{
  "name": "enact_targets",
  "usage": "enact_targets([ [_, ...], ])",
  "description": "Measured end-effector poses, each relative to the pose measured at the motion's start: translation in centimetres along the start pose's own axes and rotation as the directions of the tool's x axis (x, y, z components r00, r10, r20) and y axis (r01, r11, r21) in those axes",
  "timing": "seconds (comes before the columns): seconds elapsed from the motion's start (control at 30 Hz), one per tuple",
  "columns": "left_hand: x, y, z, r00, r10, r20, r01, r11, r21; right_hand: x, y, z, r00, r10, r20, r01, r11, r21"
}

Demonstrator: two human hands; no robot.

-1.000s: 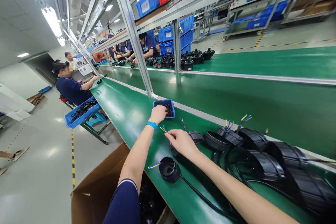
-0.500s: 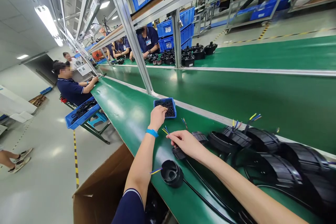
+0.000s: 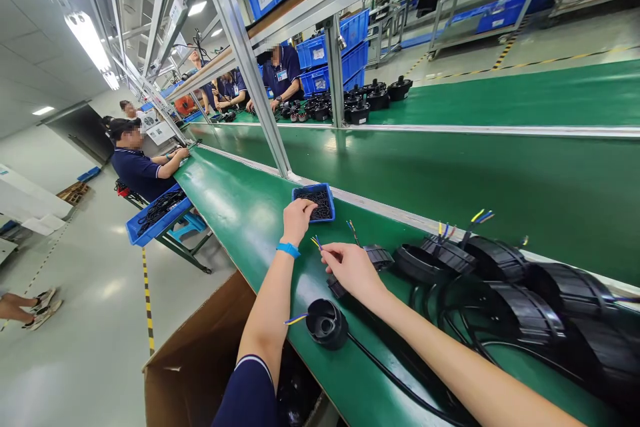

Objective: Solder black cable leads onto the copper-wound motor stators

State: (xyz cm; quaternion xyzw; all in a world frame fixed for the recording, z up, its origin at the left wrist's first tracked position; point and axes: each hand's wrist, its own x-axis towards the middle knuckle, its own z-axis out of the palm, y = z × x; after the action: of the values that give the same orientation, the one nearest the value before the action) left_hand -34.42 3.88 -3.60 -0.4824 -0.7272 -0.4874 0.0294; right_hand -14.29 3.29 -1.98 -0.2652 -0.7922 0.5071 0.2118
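My left hand [image 3: 299, 219] reaches into the small blue bin [image 3: 331, 212], its fingers pinched together among many small, thin black pieces [image 3: 319, 199]. What sits between those fingertips is hidden. Nearer to me, my right hand [image 3: 353, 269] pinches a cable whose thin wires [image 3: 317, 242], yellow and blue among them, stick out past the fingers. A black part below that hand is partly covered by it. Closer to the bench edge lies a round black cup-shaped housing [image 3: 327, 325] with coloured wires coming out at its left and a black cable at its right.
Several black ring-shaped housings [image 3: 520, 310] with cables and bare wire ends crowd the right of the green bench [image 3: 235, 193]. An open cardboard box [image 3: 195, 353] stands below the edge. A metal post [image 3: 245, 60] rises behind the bin. Co-workers sit farther along the line.
Both hands keep nearly the same place, the left still in the bin. My right hand has shifted slightly with the wires. The view has moved a little.
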Motion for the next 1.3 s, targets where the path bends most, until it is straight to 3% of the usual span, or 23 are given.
enact_targets([
  [0.2, 0.4, 0.6, 0.0, 0.996, -0.075, -0.056, 0.069, 0.992, -0.106, 0.2, 0.0, 0.0, 1.0, 0.007, -0.008, -0.006, 0.996, 0.084],
  [0.33, -0.1, 1.9, -1.7, 0.992, -0.106, -0.073, 0.092, 0.98, -0.178, 0.3, 0.0, -0.1, 1.0, -0.002, -0.011, 0.004, 0.993, 0.122],
  [0.53, -6.1, 3.8, -5.7, 0.979, -0.204, 0.027, 0.191, 0.85, -0.492, 0.1, -0.2, 0.0, 1.0, -0.02, 0.011, 0.018, 0.987, 0.159],
  [0.63, -9.4, 3.7, -6.3, 0.946, -0.313, 0.08, 0.298, 0.752, -0.588, 0.0, -0.3, 0.0, 0.999, -0.034, 0.036, 0.028, 0.988, 0.154],
  [0.73, -10.9, 3.4, -6.2, 0.926, -0.361, 0.107, 0.336, 0.663, -0.669, -0.1, -0.6, 0.0, 0.997, -0.045, 0.06, 0.037, 0.99, 0.134],
  [0.9, -10.8, 3.3, -6.3, 0.918, -0.388, 0.082, 0.322, 0.609, -0.725, -0.2, -0.9, -0.2, 0.995, -0.052, 0.084, 0.043, 0.993, 0.107],
  [1.3, -10.9, 3.2, -6.5, 0.942, -0.323, 0.094, 0.277, 0.587, -0.761, -0.3, -1.0, -0.3, 0.995, -0.051, 0.085, 0.044, 0.996, 0.081],
])
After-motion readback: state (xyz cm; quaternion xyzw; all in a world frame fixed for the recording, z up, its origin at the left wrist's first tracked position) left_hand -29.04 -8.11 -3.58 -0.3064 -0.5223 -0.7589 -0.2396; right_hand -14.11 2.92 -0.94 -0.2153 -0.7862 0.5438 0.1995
